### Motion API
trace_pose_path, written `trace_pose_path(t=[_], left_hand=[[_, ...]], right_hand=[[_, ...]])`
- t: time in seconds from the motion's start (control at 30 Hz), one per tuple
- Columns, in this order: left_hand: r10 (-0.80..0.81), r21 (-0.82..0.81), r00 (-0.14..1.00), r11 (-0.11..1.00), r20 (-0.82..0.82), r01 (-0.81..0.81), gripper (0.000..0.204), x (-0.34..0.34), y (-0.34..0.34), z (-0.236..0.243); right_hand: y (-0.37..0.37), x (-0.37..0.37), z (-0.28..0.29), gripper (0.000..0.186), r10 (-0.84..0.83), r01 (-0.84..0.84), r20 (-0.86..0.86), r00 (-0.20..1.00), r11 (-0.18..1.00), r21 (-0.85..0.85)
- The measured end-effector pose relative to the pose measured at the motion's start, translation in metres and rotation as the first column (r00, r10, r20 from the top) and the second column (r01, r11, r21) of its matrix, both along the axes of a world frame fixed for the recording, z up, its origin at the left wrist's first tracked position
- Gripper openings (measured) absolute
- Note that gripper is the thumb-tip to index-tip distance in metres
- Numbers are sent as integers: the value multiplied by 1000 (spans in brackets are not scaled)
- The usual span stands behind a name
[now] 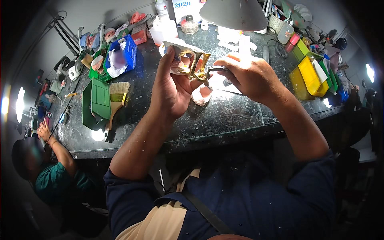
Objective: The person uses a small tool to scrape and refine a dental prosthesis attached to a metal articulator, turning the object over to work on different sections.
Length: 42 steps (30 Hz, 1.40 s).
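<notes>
My left hand [170, 94] grips a brass-coloured dental articulator [203, 63] with a white plaster cast [174, 43] on it, raised over the bench. The thumb lies along the cast's left side, and the other fingers are mostly hidden behind it. My right hand [254, 76] is closed around a slim dark tool [218, 69]. The tool's tip meets the right side of the articulator; its exact kind is unclear. Just below the articulator, a pale pinkish dental cast [201, 97] rests on the bench.
A lamp shade [235, 15] hangs above the dusty dark bench [224, 124]. To the left are a green bin [96, 102], a brush [118, 96] and a blue bin [127, 54]. Yellow bins [312, 76] stand right. Another person's hand [44, 131] shows far left.
</notes>
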<state>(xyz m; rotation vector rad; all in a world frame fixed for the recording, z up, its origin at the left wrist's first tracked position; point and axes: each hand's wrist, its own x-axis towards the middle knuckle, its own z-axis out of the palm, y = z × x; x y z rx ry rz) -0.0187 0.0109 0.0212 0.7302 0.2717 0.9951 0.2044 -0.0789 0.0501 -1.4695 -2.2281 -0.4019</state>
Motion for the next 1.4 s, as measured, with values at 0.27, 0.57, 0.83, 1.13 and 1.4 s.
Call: trace_pose_path(t=[0.27,0.57,0.83,1.13,1.4], left_hand=[[-51,-79,999,996,-3,50,44,0,2,-3],[-81,-111,996,990,39,85,55,-1,5,-8],[-108,-124,994,986,20,109,56,-1,1,-7],[-47,-54,999,997,-4,46,56,0,-2,-5],[280,253,950,938,-138,-239,49,10,-19,-10]], right_hand=[[0,-2,-2,25,-4,3,39,999,1000,28],[3,-4,-8,17,30,-28,-51,998,999,42],[0,-3,-8,15,16,-28,-113,993,994,-103],[1,0,-7,12,8,-19,-115,993,995,-97],[-9,-19,3,25,-197,191,-10,980,963,-189]])
